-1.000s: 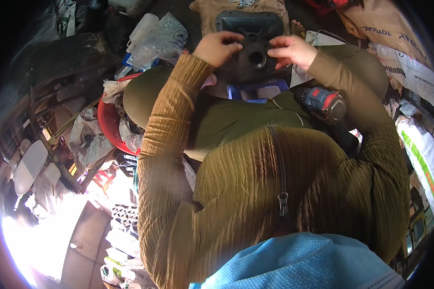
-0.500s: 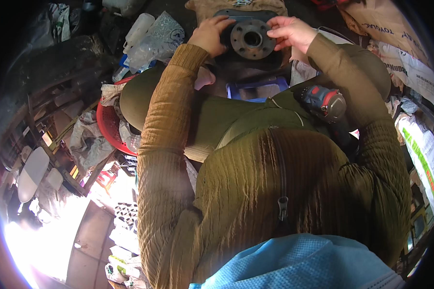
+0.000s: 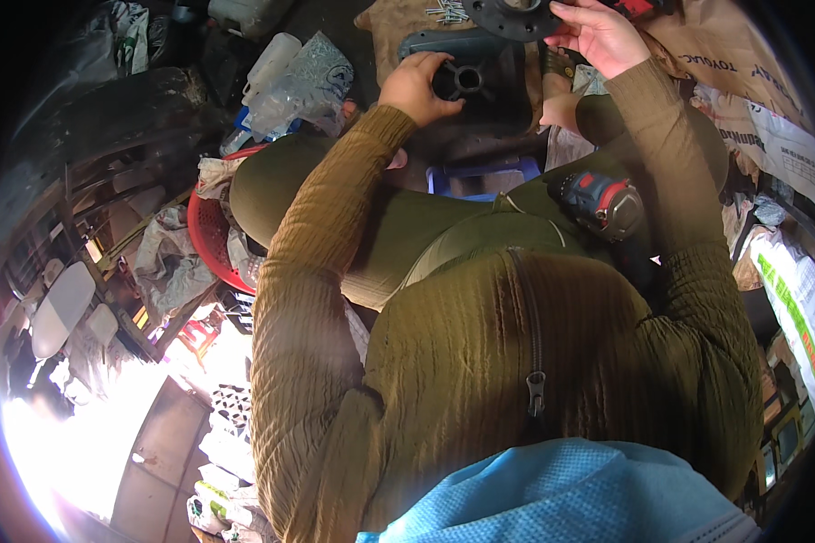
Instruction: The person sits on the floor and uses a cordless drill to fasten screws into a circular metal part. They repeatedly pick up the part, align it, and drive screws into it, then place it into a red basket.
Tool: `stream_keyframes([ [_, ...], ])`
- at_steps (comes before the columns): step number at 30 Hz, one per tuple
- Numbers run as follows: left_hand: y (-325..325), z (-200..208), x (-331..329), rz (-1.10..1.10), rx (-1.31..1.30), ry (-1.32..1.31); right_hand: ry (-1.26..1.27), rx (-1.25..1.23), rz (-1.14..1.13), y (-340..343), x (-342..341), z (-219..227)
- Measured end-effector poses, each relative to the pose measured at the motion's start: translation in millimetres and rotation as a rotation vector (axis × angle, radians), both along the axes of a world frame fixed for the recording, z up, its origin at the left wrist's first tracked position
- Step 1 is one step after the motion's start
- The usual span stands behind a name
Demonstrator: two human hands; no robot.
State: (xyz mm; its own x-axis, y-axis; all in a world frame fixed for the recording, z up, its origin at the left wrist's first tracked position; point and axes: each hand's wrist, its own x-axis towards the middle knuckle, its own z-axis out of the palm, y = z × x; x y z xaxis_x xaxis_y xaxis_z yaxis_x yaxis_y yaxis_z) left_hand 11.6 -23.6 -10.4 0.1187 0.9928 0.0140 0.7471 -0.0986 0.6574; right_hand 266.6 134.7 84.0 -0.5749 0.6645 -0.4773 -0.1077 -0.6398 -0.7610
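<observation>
At the upper middle, my left hand (image 3: 417, 88) curls its fingers and thumb around a dark hub with a round opening and short ribs (image 3: 466, 80). That hub sits in front of a dark green-blue housing (image 3: 444, 42). Farther off to the right, my right hand (image 3: 599, 34) grips the edge of a dark round flange with bolt holes (image 3: 514, 20), its thumb on top. The frame's upper edge cuts off part of the flange. Several small screws (image 3: 447, 12) lie on brown sacking (image 3: 398, 23) behind the housing.
A cordless drill (image 3: 604, 206) rests by my right thigh. Between my legs stands a small blue plastic stool or frame (image 3: 484, 179). A red basket (image 3: 210, 237) is left of my knee, with plastic bags (image 3: 299, 90) beyond it. Printed sacks (image 3: 743, 54) are on the right.
My right hand has lifted the round flange off the hub and carried it up and right. My left hand has moved slightly down and now holds the uncovered hub.
</observation>
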Motion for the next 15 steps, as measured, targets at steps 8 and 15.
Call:
stream_keyframes([
  [8,13,36,-27,-0.19,-0.388,-0.063,-0.177,0.056,0.473,-32,-16,-37],
  [15,24,45,-36,0.08,-0.845,-0.505,-0.387,-0.009,0.321,-65,-36,-53],
])
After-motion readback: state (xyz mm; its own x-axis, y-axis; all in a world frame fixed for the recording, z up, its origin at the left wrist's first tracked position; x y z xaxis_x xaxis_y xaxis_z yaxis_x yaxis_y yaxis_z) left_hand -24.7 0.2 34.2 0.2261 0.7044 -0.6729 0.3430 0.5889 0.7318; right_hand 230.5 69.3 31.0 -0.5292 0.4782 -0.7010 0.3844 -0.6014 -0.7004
